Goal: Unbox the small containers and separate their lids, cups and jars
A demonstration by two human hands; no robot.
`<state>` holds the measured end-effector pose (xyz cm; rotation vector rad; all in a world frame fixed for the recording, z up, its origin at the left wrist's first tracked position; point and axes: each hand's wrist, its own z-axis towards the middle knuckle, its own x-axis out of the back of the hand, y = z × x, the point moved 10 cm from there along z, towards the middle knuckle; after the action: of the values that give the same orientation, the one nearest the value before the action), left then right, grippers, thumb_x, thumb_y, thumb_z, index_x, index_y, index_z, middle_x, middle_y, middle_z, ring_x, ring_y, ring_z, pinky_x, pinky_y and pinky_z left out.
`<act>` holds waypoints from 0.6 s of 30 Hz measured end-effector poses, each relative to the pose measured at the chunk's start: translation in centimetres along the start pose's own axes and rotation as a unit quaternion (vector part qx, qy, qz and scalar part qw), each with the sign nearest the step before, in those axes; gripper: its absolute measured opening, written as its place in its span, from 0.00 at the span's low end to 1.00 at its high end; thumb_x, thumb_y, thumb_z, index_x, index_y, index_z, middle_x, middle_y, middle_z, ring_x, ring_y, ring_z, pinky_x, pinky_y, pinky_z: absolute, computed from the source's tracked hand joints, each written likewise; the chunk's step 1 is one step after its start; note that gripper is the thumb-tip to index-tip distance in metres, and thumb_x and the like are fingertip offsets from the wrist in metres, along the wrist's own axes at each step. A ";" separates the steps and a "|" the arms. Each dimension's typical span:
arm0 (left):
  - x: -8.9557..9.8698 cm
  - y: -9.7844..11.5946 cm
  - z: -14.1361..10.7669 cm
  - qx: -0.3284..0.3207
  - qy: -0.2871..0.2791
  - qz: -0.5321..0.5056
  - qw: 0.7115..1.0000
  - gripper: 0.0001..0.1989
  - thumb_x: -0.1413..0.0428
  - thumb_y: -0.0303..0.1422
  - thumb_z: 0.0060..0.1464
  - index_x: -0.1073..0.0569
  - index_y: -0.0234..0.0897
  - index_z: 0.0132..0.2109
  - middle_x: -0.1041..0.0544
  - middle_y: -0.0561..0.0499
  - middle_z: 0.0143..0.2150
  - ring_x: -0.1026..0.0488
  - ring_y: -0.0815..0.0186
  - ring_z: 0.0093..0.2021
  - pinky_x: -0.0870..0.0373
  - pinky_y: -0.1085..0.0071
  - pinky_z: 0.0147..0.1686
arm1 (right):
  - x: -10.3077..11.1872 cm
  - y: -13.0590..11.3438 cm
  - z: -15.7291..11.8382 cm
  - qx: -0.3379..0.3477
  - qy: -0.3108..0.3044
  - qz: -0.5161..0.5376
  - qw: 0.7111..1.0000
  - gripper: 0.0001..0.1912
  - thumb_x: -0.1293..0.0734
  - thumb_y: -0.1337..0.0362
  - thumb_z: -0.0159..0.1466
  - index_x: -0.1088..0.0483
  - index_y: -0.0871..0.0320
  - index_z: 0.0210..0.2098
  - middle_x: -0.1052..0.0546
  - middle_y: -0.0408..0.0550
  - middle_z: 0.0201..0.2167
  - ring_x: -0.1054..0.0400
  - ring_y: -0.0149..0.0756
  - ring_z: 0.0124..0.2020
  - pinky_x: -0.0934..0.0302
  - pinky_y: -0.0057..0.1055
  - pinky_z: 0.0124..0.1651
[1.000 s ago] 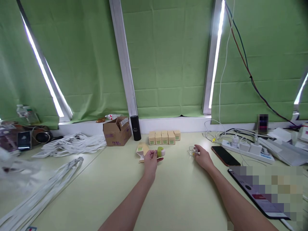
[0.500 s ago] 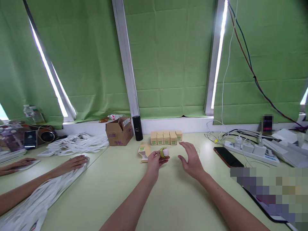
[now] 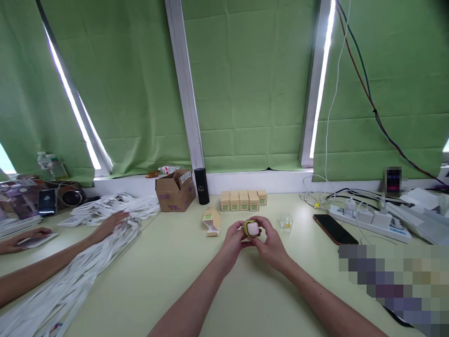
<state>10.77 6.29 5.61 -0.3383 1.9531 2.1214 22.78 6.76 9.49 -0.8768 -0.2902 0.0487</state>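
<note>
My left hand [image 3: 233,238] and my right hand [image 3: 269,243] meet in front of me with a small, pinkish-white rounded block in a yellow-green band [image 3: 252,228] between them. Fingers of both hands wrap its sides, and its exact kind is too small to make out. Left of my left hand lies an opened kraft paper box [image 3: 212,223] with a green label. A small clear container [image 3: 285,222] with something yellow in it stands right of my right hand. Behind my hands, several small kraft boxes [image 3: 244,201] with green labels form a row.
A brown carton [image 3: 174,192] and a black cylinder [image 3: 201,186] stand at the back. To the right are a phone [image 3: 335,229] and a power strip [image 3: 372,223] with cables. On the left, another person's hands [image 3: 108,226] rest by white strips [image 3: 80,276].
My right hand has come in from the right and closed on the banded block beside my left hand. The clear container now shows. The other person's hand has shifted farther back along the strips.
</note>
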 end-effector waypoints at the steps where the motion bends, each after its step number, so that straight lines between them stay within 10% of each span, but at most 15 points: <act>1: 0.3 0.3 0.0 -0.012 0.013 0.011 1.000 0.17 0.34 0.40 0.51 0.27 0.36 0.45 0.17 0.42 0.41 0.19 0.55 0.42 0.23 0.63 0.39 | 0.2 0.2 0.1 -0.010 0.007 0.003 1.000 0.23 0.31 0.66 0.60 0.32 0.50 0.54 0.25 0.50 0.53 0.29 0.46 0.53 0.31 0.45 0.55; 8: 1.6 3.0 0.0 -0.123 0.041 0.074 0.989 0.23 0.36 0.32 0.50 0.27 0.39 0.54 0.18 0.43 0.48 0.22 0.59 0.46 0.29 0.66 0.46 | 0.7 1.6 0.3 -0.056 0.011 0.054 0.997 0.21 0.27 0.59 0.59 0.30 0.52 0.51 0.21 0.50 0.49 0.28 0.47 0.49 0.33 0.47 0.55; 18: -0.8 2.1 -0.2 -0.106 -0.045 0.060 0.992 0.28 0.31 0.29 0.44 0.23 0.39 0.55 0.22 0.41 0.54 0.25 0.54 0.54 0.26 0.62 0.51 | 0.4 3.4 0.8 -0.093 -0.023 0.166 0.981 0.26 0.22 0.55 0.53 0.25 0.54 0.49 0.20 0.52 0.46 0.26 0.49 0.48 0.30 0.48 0.53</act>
<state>10.81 5.87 7.85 -0.1636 1.7428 2.3828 23.18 9.66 7.46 -1.1046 -0.1906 0.3580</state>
